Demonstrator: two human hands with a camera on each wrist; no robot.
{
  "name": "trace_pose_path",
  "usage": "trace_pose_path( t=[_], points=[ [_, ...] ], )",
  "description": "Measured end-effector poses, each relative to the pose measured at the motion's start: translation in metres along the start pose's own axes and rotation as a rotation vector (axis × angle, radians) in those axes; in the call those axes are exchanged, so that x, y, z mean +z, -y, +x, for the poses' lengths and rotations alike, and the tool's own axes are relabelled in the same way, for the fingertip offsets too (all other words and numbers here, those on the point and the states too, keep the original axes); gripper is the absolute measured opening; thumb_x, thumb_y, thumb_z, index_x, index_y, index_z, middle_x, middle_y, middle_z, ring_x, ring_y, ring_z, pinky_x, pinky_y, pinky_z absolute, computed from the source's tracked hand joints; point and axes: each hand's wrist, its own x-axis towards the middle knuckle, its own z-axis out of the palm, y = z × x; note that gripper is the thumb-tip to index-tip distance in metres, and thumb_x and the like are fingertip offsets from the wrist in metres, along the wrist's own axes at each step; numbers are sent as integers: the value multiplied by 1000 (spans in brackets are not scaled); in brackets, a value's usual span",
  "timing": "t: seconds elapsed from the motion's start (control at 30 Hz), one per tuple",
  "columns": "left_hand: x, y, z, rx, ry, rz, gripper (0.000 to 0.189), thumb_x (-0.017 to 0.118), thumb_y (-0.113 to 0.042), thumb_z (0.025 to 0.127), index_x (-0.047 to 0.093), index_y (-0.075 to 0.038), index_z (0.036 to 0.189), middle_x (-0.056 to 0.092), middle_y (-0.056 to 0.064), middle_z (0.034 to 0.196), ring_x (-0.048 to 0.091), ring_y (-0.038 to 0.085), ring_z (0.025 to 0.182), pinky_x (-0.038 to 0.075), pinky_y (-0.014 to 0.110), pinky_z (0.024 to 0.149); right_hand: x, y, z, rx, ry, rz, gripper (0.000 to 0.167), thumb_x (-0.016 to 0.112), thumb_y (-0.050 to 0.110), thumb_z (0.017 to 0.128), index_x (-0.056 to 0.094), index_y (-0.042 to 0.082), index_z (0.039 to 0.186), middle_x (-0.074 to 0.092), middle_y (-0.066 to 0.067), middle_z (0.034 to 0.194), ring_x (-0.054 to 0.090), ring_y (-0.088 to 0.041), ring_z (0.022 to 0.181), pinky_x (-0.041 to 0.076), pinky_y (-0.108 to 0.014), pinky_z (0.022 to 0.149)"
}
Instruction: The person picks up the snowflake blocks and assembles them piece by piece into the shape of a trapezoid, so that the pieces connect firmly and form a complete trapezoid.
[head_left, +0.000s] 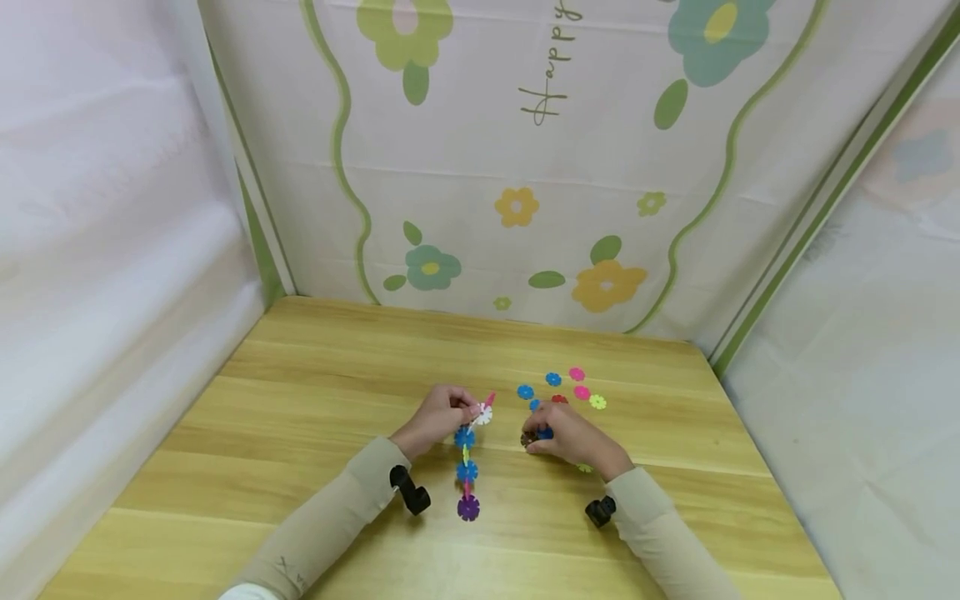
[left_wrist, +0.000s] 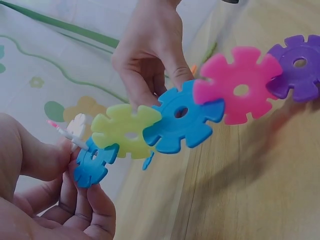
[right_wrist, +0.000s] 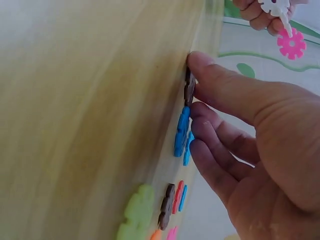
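My left hand (head_left: 438, 421) pinches one end of a chain of slotted plastic flower discs. By its fingertips are a white disc (head_left: 485, 415) and a blue disc (left_wrist: 95, 166); a pink disc (right_wrist: 291, 44) sticks out beyond. The chain hangs toward me through a yellow-green disc (left_wrist: 126, 131), another blue disc (left_wrist: 170, 132) and a pink one to a purple disc (head_left: 468, 508). On the table to the right, my right hand (head_left: 576, 439) pinches a brown disc (right_wrist: 189, 89) by its edge. A loose blue disc (right_wrist: 181, 132) lies beside it, under the fingers.
Loose discs lie behind and around the right hand: blue (head_left: 553, 379), pink (head_left: 577, 374), red (head_left: 559, 399) and yellow-green (head_left: 597, 402). Another brown disc (right_wrist: 166, 206) lies close by. A printed fabric wall (head_left: 450, 167) rises behind the wooden table (head_left: 315, 367).
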Motion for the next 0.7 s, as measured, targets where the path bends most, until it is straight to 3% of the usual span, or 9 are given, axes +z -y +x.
trace_pose_path(
  t=[0.3, 0.53, 0.7],
  points=[
    [0, -1, -3, 6, -5, 4, 11, 67, -9, 103, 74, -2, 98, 65, 6, 88, 53, 17, 77, 47, 28, 69, 0, 3, 8, 74, -40, 129, 9, 81, 12, 94, 72, 13, 97, 73, 4, 95, 66, -6, 83, 57, -21, 75],
    [1, -3, -5, 15, -10, 16, 10, 67, -8, 102, 74, -2, 98, 67, 7, 90, 53, 17, 76, 46, 28, 67, -13, 8, 24, 95, -186, 247, 8, 79, 19, 96, 78, 12, 100, 78, 0, 93, 73, -18, 83, 60, -25, 72],
    [1, -3, -5, 11, -8, 20, 10, 67, -8, 102, 75, -2, 97, 66, 6, 88, 54, 17, 76, 46, 28, 68, -18, 14, 31, 127, -224, 285, 11, 78, 24, 98, 81, 16, 105, 80, 3, 95, 76, -25, 87, 62, -31, 76]
  ],
)
